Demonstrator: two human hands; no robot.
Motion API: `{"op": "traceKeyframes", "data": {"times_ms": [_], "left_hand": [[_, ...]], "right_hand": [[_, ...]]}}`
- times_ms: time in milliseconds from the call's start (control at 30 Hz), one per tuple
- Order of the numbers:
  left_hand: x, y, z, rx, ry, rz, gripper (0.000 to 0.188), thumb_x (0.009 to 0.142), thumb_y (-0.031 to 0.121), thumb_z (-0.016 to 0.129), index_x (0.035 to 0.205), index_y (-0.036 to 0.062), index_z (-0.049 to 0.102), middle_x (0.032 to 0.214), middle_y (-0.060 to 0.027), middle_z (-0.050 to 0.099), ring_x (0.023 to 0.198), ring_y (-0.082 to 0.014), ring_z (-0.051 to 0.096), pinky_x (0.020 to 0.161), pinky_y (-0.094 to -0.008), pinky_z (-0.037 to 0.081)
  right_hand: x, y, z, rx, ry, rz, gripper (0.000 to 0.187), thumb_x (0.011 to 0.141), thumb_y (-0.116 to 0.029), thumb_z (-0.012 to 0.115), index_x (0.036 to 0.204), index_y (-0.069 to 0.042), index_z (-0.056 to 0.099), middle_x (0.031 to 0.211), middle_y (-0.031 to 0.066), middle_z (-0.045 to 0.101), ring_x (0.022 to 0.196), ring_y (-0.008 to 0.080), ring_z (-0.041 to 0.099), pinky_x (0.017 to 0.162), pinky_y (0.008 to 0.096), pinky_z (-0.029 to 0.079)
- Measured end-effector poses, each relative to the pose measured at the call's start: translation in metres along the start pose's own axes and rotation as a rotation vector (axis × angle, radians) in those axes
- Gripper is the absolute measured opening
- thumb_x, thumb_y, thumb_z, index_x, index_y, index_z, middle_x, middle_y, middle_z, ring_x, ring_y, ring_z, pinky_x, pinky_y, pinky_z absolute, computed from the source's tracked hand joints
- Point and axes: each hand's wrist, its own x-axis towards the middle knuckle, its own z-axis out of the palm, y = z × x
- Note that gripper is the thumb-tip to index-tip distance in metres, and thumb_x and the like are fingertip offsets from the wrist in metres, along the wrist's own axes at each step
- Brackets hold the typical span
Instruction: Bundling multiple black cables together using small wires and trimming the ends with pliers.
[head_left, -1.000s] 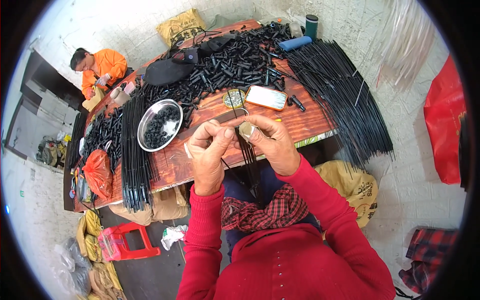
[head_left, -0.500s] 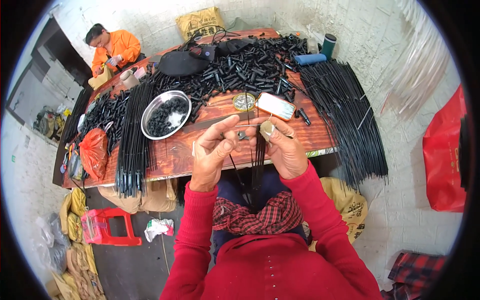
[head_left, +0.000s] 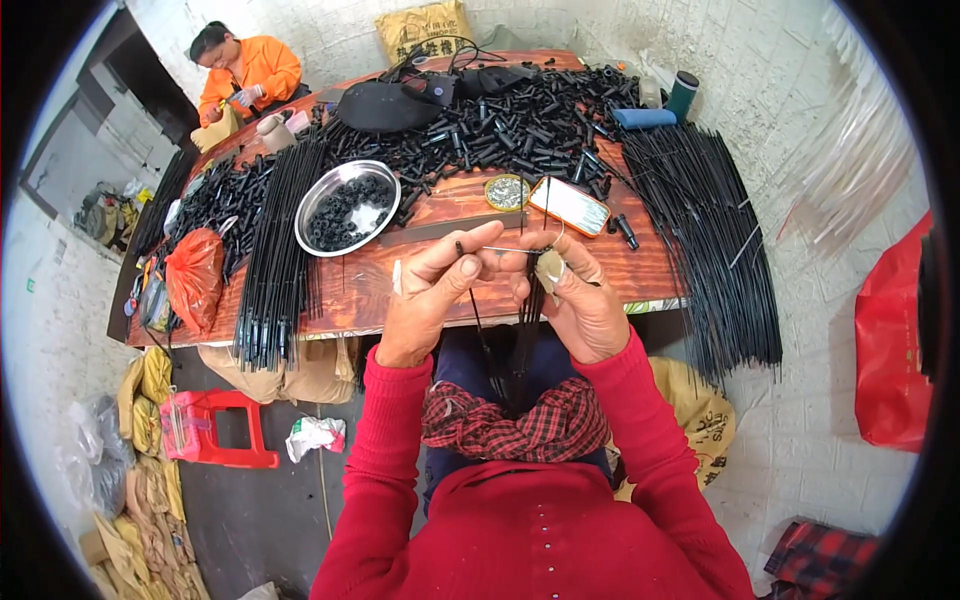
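moved: both hands now raised closer to the table edge
left hand: fingers pinch a thin rod
right hand: fingers closed on a rod bundle

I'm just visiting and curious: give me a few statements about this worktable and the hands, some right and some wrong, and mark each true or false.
1. The left hand and right hand are raised close together over the near edge of the wooden table. True.
2. The round metal bowl holds small black rings. True.
3. The red plastic stool stands on the table. False: it stands on the floor, to the left below the table.
4. The long black rods lie only at the left end. False: a big bundle lies at the right end too.
5. A person in orange sits at the far end. True.
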Motion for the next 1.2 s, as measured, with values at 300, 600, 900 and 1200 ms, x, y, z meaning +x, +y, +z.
{"op": "traceKeyframes", "data": {"times_ms": [300, 600, 900, 1200], "left_hand": [[-0.002, 0.005, 0.020, 0.203, 0.132, 0.030, 0.027, 0.093, 0.007, 0.058, 0.117, -0.0050, 0.062, 0.092, -0.0090, 0.070, 0.075, -0.0088, 0.061, 0.071, -0.0226, 0.050], [-0.004, 0.003, 0.039, 0.363, 0.307, 0.154, 0.023, 0.092, -0.001, 0.056, 0.113, -0.0042, 0.065, 0.088, -0.0069, 0.070, 0.073, -0.0077, 0.061, 0.066, -0.0213, 0.051], [-0.005, 0.000, 0.031, 0.327, 0.215, 0.147, 0.021, 0.090, -0.002, 0.058, 0.108, -0.0051, 0.067, 0.093, -0.0090, 0.071, 0.079, -0.0105, 0.064, 0.072, -0.0236, 0.052], [-0.021, 0.034, 0.015, 0.583, -0.268, 0.092, 0.030, 0.095, -0.003, 0.044, 0.122, -0.0031, 0.056, 0.109, -0.0118, 0.068, 0.103, -0.0184, 0.066, 0.086, -0.0279, 0.051]], "right_hand": [[-0.003, 0.000, 0.008, -0.352, 0.037, -0.166, 0.028, 0.093, -0.018, 0.060, 0.114, 0.000, 0.058, 0.105, 0.0117, 0.067, 0.089, 0.0128, 0.063, 0.079, 0.0264, 0.051], [0.006, -0.004, 0.011, -0.345, -0.025, -0.208, 0.021, 0.096, -0.011, 0.055, 0.113, 0.002, 0.058, 0.106, 0.0095, 0.066, 0.091, 0.0123, 0.062, 0.082, 0.0260, 0.051], [0.005, -0.004, 0.004, -0.498, 0.050, -0.216, 0.027, 0.095, -0.019, 0.053, 0.109, 0.003, 0.058, 0.103, 0.0133, 0.067, 0.089, 0.0162, 0.064, 0.080, 0.0290, 0.052], [0.001, -0.009, -0.020, -0.468, 0.050, -0.182, 0.035, 0.096, -0.024, 0.050, 0.122, 0.000, 0.053, 0.110, 0.0155, 0.063, 0.090, 0.0177, 0.061, 0.080, 0.0298, 0.050]]}}
